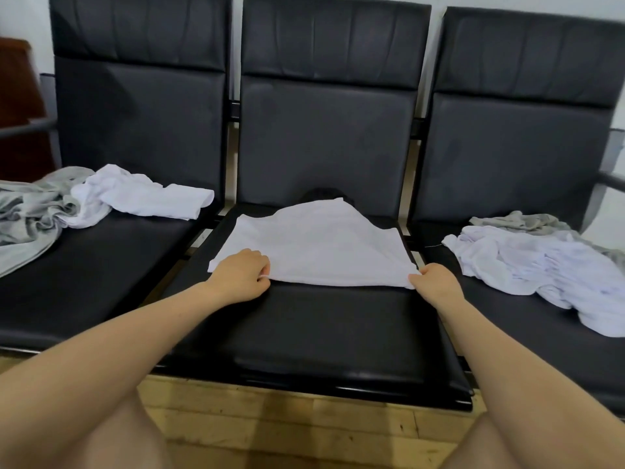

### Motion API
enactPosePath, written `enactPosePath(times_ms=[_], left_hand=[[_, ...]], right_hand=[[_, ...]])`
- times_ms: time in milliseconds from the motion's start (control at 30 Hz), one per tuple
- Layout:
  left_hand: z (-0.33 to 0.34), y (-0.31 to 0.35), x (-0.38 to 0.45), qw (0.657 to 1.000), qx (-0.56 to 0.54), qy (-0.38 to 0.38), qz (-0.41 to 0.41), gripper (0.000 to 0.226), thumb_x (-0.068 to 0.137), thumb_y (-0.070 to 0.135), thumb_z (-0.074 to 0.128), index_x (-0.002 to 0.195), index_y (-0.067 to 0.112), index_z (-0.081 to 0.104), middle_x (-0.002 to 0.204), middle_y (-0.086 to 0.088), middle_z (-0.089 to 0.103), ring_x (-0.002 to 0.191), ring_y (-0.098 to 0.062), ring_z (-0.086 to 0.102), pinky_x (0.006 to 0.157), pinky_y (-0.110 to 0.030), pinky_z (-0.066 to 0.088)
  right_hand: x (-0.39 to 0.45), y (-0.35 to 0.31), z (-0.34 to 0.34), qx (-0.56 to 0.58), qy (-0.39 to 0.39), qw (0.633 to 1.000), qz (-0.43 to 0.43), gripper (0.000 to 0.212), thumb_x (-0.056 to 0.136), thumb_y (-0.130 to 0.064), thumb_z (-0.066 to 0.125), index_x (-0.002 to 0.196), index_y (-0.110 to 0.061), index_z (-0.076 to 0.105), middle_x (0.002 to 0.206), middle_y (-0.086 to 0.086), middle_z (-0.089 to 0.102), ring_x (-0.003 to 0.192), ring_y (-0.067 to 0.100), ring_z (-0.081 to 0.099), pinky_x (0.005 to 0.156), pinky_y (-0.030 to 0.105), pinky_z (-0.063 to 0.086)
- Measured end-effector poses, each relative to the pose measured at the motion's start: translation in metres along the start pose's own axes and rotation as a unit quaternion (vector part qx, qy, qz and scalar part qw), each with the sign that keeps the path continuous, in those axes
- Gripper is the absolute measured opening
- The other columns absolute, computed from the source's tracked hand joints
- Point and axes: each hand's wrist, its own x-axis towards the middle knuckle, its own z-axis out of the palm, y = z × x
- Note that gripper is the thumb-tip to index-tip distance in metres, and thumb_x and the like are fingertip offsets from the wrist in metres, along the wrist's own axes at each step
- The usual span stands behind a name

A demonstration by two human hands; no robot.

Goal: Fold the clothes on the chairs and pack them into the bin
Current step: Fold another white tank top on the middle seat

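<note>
- White shirt (pixel 314 245) spread mostly flat on the middle chair (pixel 304 319), centre of the frame, near hem running between the two hands.
- Left hand (pixel 241 277) curled on the near-left part of that hem, fingers pinching the fabric edge (fingertips mostly tucked under, so hard to see exactly how much cloth is caught).
- Right hand (pixel 436 282) clamped on the near-right corner of the same hem, thumb and fingers closed over it.
- Something dark (pixel 326 195) poking up behind the shirt's far edge, against the backrest; can't tell what it is, mostly hidden by the white fabric.
- Centre-left of the frame: crumpled white garment (pixel 142 196) on the left chair (pixel 84 275), touching a grey garment (pixel 30 211) that runs off the left edge (cut off, so full shape unknown).
- Right side: rumpled white pile (pixel 537 269) on the right chair (pixel 527 336), with a grey piece (pixel 521 222) just behind it and partly tucked under; pile's far end close to the right edge of the frame.
- Wooden floor (pixel 304 424) along the bottom, between the forearms.
- No bin anywhere in view (so nothing to say on packing).
- Brownish thing (pixel 20 106) at upper left, blurred and cut off.
</note>
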Motion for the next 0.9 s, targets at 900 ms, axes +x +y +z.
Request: enactPosePath(times_ms=[900], left_hand=[[0.012, 0.025, 0.056, 0.953, -0.241, 0.036, -0.178, 0.023, 0.093, 0.02, 0.044, 0.086, 0.004, 0.058, 0.094, -0.011, 0.061, 0.089, -0.027, 0.058, 0.075, -0.033, 0.045]], right_hand=[[0.049, -0.068, 0.001, 0.377, -0.101, 0.9, 0.196, 0.046, 0.088, -0.013, 0.056, 0.132, -0.003, 0.05, 0.116, 0.015, 0.054, 0.099, 0.031, 0.055, 0.083, 0.036, 0.046]])
